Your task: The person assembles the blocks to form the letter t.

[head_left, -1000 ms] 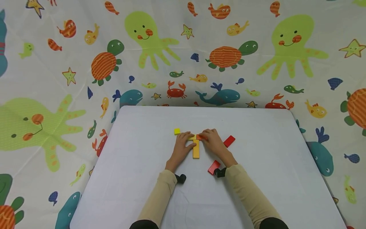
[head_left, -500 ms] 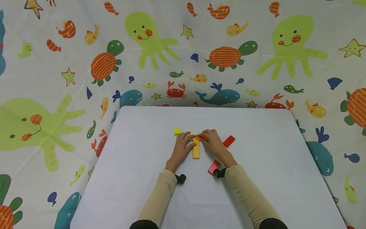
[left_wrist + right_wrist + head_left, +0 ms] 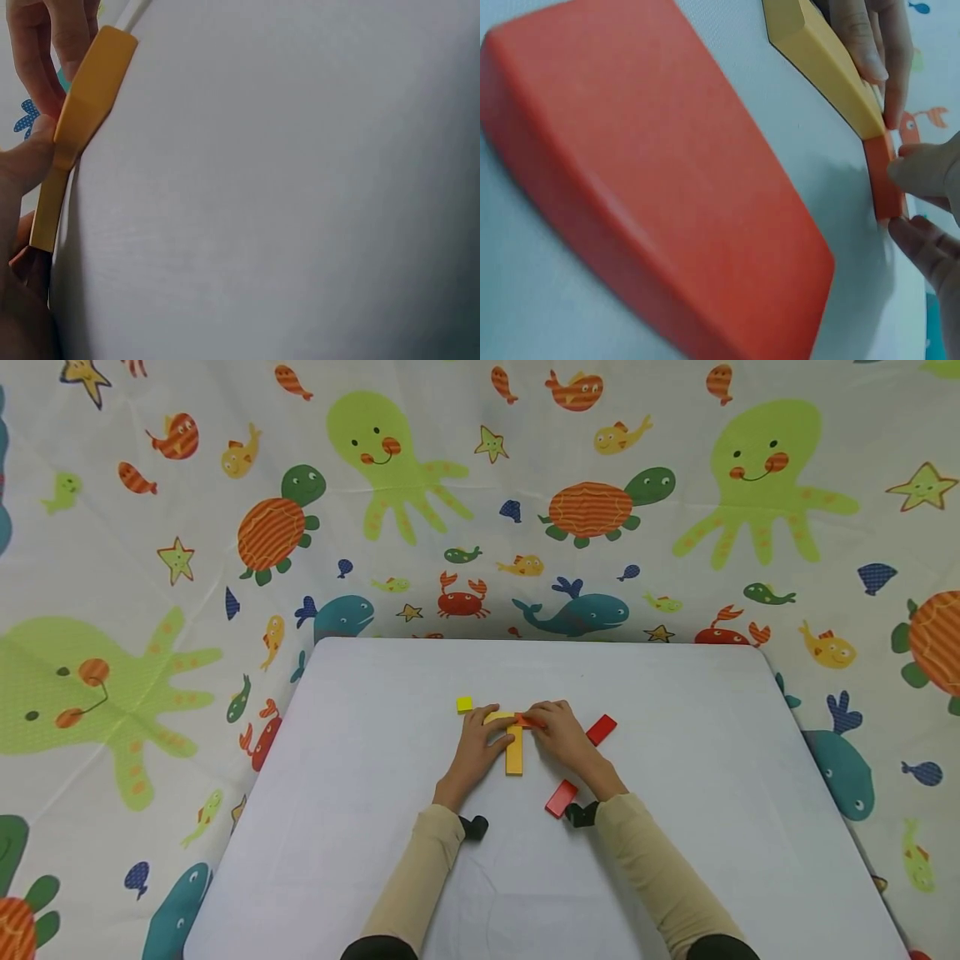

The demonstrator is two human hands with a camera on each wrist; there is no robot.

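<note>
In the head view, a yellow block point(image 3: 513, 752) stands lengthwise on the table, and a second yellow block point(image 3: 498, 716) lies crosswise at its far end. My left hand point(image 3: 477, 743) holds this crosswise block, its thumb beside the lengthwise one. With thumb and fingers my right hand point(image 3: 564, 735) pinches an orange-red block point(image 3: 885, 180), whose end meets the yellow blocks. In the left wrist view, the left thumb point(image 3: 34, 154) rests against the yellow blocks' edge. Fingertips of the left hand point(image 3: 862, 41) reach over the yellow block in the right wrist view.
A small yellow square block point(image 3: 465, 704) lies beyond the left hand. One red block point(image 3: 602, 730) lies right of the right hand; another red block point(image 3: 561, 798) sits close to the black wrist camera point(image 3: 582, 814). White table point(image 3: 360, 827); sea-animal cloth point(image 3: 420, 585) behind.
The right hand and forearm have shifted very slightly toward the body and right. More of the crosswise yellow block shows beyond the left fingers. The loose blocks stay put.
</note>
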